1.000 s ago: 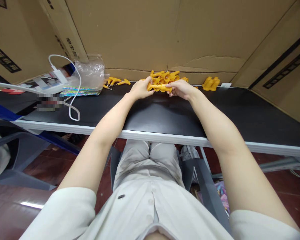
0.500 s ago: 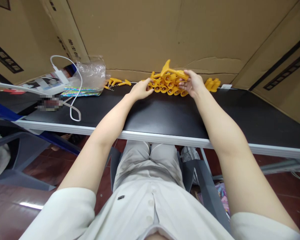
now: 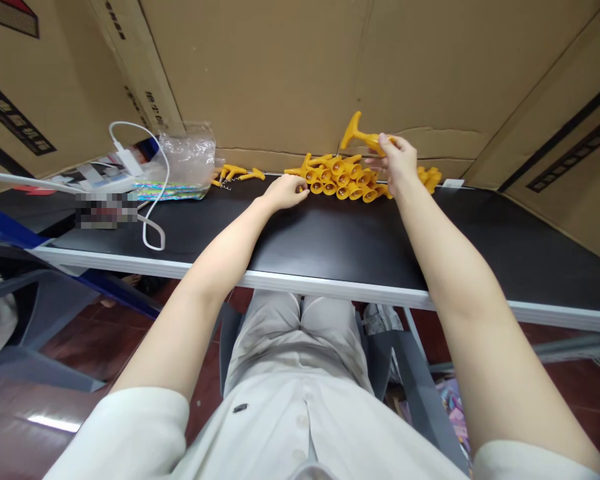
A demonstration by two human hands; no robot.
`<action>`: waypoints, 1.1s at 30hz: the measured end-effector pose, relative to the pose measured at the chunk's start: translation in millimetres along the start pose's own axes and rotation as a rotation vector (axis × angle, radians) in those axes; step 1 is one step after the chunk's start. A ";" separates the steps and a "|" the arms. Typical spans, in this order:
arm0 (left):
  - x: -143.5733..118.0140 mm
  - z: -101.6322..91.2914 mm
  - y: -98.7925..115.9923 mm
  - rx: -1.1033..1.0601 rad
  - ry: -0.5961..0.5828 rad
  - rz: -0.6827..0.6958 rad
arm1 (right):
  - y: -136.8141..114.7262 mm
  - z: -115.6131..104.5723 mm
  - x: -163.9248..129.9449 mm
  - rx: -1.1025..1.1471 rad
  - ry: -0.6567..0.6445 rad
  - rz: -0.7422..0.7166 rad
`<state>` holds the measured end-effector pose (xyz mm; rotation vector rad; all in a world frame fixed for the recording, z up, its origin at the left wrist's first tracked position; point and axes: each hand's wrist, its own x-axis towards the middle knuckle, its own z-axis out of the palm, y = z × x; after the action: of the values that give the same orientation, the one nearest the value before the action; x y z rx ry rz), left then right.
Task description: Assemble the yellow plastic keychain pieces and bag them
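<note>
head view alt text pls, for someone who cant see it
A person's right hand lifts one yellow T-shaped plastic piece above a stacked pile of matching pieces on a black table, while the left hand rests against the pile's left end. Cardboard walls surround the table.

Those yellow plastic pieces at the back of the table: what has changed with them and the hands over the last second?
The right hand took one yellow piece out of both hands' grip and lifted it above the stack of yellow pieces. The left hand let go and rests at the stack's left end. The plastic bag and white cable stayed put.
</note>
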<state>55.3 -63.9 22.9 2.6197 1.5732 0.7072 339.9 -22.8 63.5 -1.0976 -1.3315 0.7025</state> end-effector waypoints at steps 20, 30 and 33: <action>2.0 2.6 -3.0 -0.033 0.024 0.032 | -49.2 82.5 -37.0 -1.320 -0.401 -0.348; 0.9 0.2 -0.6 -0.015 0.013 0.035 | -31.4 96.1 -29.7 -1.261 -0.373 -0.325; 0.6 -0.6 -0.2 -0.008 -0.003 0.021 | -23.9 102.0 -24.8 -1.269 -0.353 -0.309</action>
<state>55.2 -63.4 23.6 2.6342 1.5418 0.7092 232.6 -31.9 64.7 -1.7000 -2.2867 -0.3157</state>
